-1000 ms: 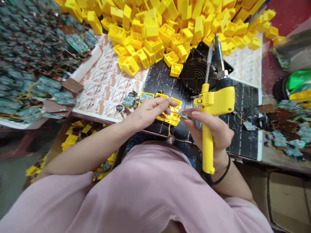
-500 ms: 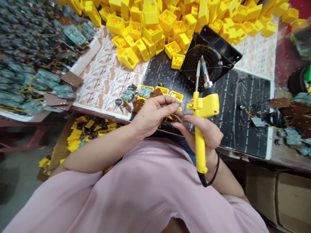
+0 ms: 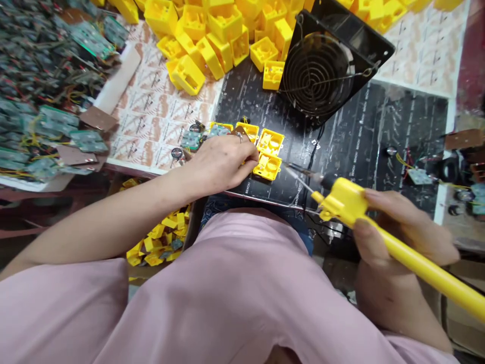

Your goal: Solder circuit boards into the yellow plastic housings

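Note:
My right hand [image 3: 411,227] grips a yellow soldering iron [image 3: 350,199] with a solder feed on its body. Its slim metal tip points left, close to the nearest of the small yellow plastic housings [image 3: 267,167]. Over the left side of these housings lies my left hand [image 3: 223,156], palm down, fingers curled and pressed together. What its fingertips pinch, if anything, is hidden. A brown board [image 3: 240,133] shows just behind the left knuckles. Left of that hand, a green circuit board [image 3: 191,140] and a small round speaker-like part [image 3: 176,153] rest on the bench.
A black fan [image 3: 312,83] with a wire grille leans behind the housings. Behind it is a heap of yellow housings [image 3: 223,23]. Wired circuit boards [image 3: 56,121] pile up at left; another board [image 3: 420,176] lies at right. Below the bench edge, more yellow parts [image 3: 159,240] fill a box.
My hands have moved apart. The soldering iron has swung from upright to slanting, down and right with my right hand. My left hand has moved left and down onto the housings.

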`<control>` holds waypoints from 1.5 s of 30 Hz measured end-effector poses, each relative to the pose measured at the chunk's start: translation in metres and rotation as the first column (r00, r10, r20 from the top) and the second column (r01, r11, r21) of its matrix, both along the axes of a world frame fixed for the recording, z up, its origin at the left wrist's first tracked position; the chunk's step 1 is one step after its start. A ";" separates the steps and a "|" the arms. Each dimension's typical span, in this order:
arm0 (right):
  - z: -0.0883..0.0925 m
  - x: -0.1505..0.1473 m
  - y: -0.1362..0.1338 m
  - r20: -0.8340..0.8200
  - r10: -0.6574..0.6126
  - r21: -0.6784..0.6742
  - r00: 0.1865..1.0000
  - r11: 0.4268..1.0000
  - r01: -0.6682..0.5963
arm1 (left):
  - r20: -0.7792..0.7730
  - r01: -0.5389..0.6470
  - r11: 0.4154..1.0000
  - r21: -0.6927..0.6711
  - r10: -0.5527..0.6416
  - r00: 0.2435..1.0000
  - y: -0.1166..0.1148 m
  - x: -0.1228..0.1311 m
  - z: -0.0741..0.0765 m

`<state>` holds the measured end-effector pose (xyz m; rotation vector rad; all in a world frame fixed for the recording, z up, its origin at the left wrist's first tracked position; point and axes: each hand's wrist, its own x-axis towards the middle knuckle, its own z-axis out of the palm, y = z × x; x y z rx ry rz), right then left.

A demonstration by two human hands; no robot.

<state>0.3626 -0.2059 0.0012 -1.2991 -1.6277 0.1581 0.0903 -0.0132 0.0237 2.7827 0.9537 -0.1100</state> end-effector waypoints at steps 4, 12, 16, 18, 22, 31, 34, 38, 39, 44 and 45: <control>0.010 -0.012 0.016 0.123 0.079 0.050 0.989 0.995 -0.085 | -0.066 0.043 0.999 0.016 -0.042 0.997 0.000 0.005 0.002; 0.013 -0.024 0.029 0.154 0.203 0.069 0.967 0.974 -0.215 | -0.067 0.114 0.986 0.120 -0.107 0.992 0.004 0.009 0.000; 0.017 -0.023 0.030 0.197 0.200 0.065 0.960 0.974 -0.216 | -0.032 0.140 0.979 0.145 -0.137 0.990 0.005 0.007 0.001; 0.016 -0.021 0.027 0.178 0.159 0.068 0.971 0.983 -0.173 | -0.018 0.119 0.979 0.167 -0.118 0.993 0.007 0.005 0.002; 0.012 -0.017 0.022 0.149 0.026 0.027 0.988 0.999 -0.030 | -0.017 0.059 0.983 0.173 -0.057 0.998 0.011 0.007 0.000; 0.001 -0.027 0.030 0.188 0.012 0.114 0.982 0.993 -0.034 | -0.074 0.055 0.987 0.154 -0.044 0.996 0.009 0.015 -0.007; 0.004 -0.029 0.033 0.236 0.029 0.097 0.971 0.994 -0.053 | -0.094 0.062 0.986 0.156 -0.048 0.994 0.009 0.019 -0.003; 0.014 -0.029 0.036 0.311 0.103 0.075 0.945 0.988 -0.133 | -0.215 0.074 0.989 0.129 -0.045 0.976 0.006 0.028 0.008; 0.016 -0.028 0.036 0.311 0.117 0.067 0.943 0.987 -0.145 | -0.244 0.079 0.990 0.118 -0.048 0.969 0.005 0.030 0.012; 0.021 -0.022 0.032 0.244 0.048 0.072 0.969 0.995 -0.068 | -0.286 0.144 0.985 0.093 -0.112 0.952 0.004 0.032 0.020; 0.021 -0.022 0.031 0.251 0.045 0.064 0.967 0.996 -0.063 | -0.294 0.150 0.984 0.097 -0.116 0.949 0.004 0.033 0.020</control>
